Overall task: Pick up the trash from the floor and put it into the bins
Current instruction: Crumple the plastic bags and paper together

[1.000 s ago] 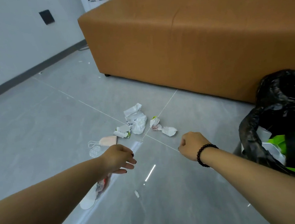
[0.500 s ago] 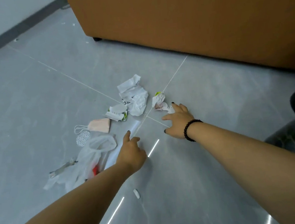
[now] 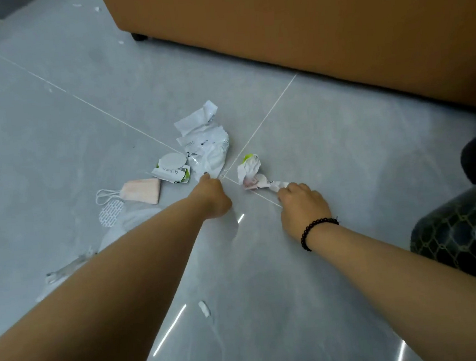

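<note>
Your right hand (image 3: 302, 203) pinches crumpled paper scrap (image 3: 252, 173) on floor (image 3: 53, 124); grip firm before lifting. Your left hand (image 3: 213, 195) touches clear plastic wrapper (image 3: 208, 145) edge, fingers hidden, grip cannot tell. Gather loose film fully.

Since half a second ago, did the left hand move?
Yes. The left hand went forward past the tile-joint crossing and now touches the white wrapper.
</note>
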{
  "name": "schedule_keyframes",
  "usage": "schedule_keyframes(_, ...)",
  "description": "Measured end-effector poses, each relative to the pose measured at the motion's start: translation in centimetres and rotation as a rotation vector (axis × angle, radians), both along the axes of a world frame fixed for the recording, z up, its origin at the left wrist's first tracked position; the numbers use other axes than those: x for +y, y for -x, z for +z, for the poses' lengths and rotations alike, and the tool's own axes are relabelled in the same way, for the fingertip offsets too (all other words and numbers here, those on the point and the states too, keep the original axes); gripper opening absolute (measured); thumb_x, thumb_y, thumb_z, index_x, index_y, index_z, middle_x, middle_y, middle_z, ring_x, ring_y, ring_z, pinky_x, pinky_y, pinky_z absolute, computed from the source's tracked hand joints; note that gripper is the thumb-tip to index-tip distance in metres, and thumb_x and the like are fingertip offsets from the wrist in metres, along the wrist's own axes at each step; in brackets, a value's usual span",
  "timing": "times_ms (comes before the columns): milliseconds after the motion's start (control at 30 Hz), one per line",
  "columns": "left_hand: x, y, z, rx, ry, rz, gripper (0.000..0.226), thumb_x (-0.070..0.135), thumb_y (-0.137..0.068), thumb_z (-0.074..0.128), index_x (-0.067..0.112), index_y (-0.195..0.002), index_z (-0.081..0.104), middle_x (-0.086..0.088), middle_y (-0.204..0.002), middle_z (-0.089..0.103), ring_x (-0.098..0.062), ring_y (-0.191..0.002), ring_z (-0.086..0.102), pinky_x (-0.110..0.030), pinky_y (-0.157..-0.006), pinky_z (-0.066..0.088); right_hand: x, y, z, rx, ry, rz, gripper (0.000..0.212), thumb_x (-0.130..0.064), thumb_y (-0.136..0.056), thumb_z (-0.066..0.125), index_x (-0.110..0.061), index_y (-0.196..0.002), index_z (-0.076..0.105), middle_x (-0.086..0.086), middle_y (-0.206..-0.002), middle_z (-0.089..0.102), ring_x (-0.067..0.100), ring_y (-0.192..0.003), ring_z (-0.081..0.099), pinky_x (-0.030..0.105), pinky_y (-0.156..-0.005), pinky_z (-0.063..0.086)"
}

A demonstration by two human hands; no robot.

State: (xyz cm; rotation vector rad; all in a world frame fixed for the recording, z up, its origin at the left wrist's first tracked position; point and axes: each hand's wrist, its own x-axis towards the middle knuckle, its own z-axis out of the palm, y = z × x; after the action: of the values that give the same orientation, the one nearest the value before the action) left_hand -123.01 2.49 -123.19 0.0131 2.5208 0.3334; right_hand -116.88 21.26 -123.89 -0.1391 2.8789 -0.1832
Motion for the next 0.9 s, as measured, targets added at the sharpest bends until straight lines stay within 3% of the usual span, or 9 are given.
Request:
schedule_keyframes(67, -0.1, -1.3, 0.3, 0.04, 0.02, -0.048, 0.018, 0.014, -0.085, 0.05, 0.0, -0.094, 0.058, -0.018, -0.108, 0.051, -0.03, -0.116, 0.048, -0.033, -0.094, 0.042, 0.1, -1.2, 0.2, 0.033, -0.009, 0.029, 0.037, -0.004, -0.087, 0.046, -0.013, -0.122, 0.051, 0.006, -0.121, 0.053, 0.025, -0.113, 0.048, 0.03, -0.086, 0.039)
schedule_keyframes(167, 0.2, -3.3, 2.0, 0.104, 0.031, -0.051, 0.021, 0.009, -0.083, 0.055, 0.0, -0.102, 0.055, -0.014, -0.111, 0.05, -0.032, -0.109, 0.053, -0.032, -0.085, 0.045, 0.4, -2.7, 1.3, 0.016, 0.063, -0.051, 0.027, -0.002, -0.088, 0.045, -0.012, -0.11, 0.057, 0.005, -0.112, 0.058, 0.024, -0.103, 0.054, 0.027, -0.074, 0.037)
schedule_keyframes(233, 0.3, -4.2, 3.8, 0.102, 0.06, -0.054, 0.005, 0.006, -0.081, 0.054, 0.005, -0.084, 0.05, -0.009, -0.096, 0.05, -0.029, -0.098, 0.055, -0.028, -0.074, 0.043, 0.7, -3.5, 3.2, -0.016, 0.141, -0.153, 0.024, -0.004, -0.088, 0.047, -0.012, -0.106, 0.06, 0.004, -0.111, 0.06, 0.023, -0.099, 0.057, 0.027, -0.073, 0.043)
schedule_keyframes(367, 0.3, -5.7, 8.0, 0.105, 0.049, -0.023, 0.02, 0.007, -0.077, 0.053, 0.011, -0.062, 0.04, 0.0, -0.07, 0.044, -0.022, -0.08, 0.048, -0.025, -0.064, 0.037, 1.9, -4.6, 8.4, -0.033, 0.22, -0.179, 0.027, -0.008, -0.087, 0.049, -0.016, -0.11, 0.061, 0.002, -0.113, 0.06, 0.022, -0.099, 0.059, 0.028, -0.079, 0.049)
schedule_keyframes(433, 0.4, -6.2, 10.2, 0.095, 0.042, -0.037, 0.005, 0.011, -0.08, 0.056, 0.015, -0.081, 0.055, 0.0, -0.088, 0.054, -0.02, -0.09, 0.052, -0.023, -0.074, 0.042, 2.5, -4.9, 11.3, -0.013, 0.218, -0.156, 0.028, -0.008, -0.086, 0.05, -0.018, -0.11, 0.061, 0.002, -0.112, 0.061, 0.022, -0.097, 0.059, 0.029, -0.08, 0.051)
schedule_keyframes(533, 0.8, -7.8, 15.1, 0.156, -0.005, -0.036, 0.016, 0.017, -0.08, 0.068, 0.024, -0.09, 0.059, -0.001, -0.101, 0.058, -0.019, -0.103, 0.058, -0.02, -0.076, 0.042, 3.4, -6.3, 16.7, 0.016, 0.257, -0.127, 0.023, -0.012, -0.085, 0.052, -0.018, -0.104, 0.062, 0.002, -0.107, 0.061, 0.024, -0.095, 0.059, 0.033, -0.082, 0.053)
schedule_keyframes(600, 1.2, -8.9, 18.3, 0.203, -0.078, 0.033, 0.035, 0.024, -0.075, 0.079, 0.017, -0.106, 0.065, -0.002, -0.109, 0.063, -0.02, -0.11, 0.058, -0.023, -0.085, 0.044, 3.9, -7.5, 20.0, 0.052, 0.31, -0.129, 0.018, -0.014, -0.084, 0.053, -0.02, -0.099, 0.062, 0.001, -0.102, 0.061, 0.023, -0.092, 0.059, 0.033, -0.081, 0.053)
schedule_keyframes(800, 2.5, -14.1, 26.5, 0.241, -0.259, 0.066, 0.041, 0.032, -0.08, 0.074, 0.019, -0.113, 0.056, -0.004, -0.102, 0.067, -0.02, -0.1, 0.061, -0.027, -0.083, 0.047, 5.6, -11.8, 29.4, 0.209, 0.475, -0.119, 0.016, -0.009, -0.081, 0.057, -0.021, -0.085, 0.065, -0.006, -0.081, 0.058, 0.014, -0.078, 0.056, 0.019, -0.064, 0.045)
schedule_keyframes(900, 3.6, -17.5, 30.2, 0.229, -0.396, 0.001, 0.042, 0.019, -0.088, 0.061, 0.024, -0.127, 0.045, -0.004, -0.084, 0.064, -0.017, -0.076, 0.056, -0.025, -0.069, 0.045, 6.5, -14.3, 34.1, 0.28, 0.502, -0.117, 0.015, -0.008, -0.079, 0.06, -0.021, -0.082, 0.067, -0.003, -0.078, 0.063, 0.016, -0.077, 0.059, 0.025, -0.069, 0.051)
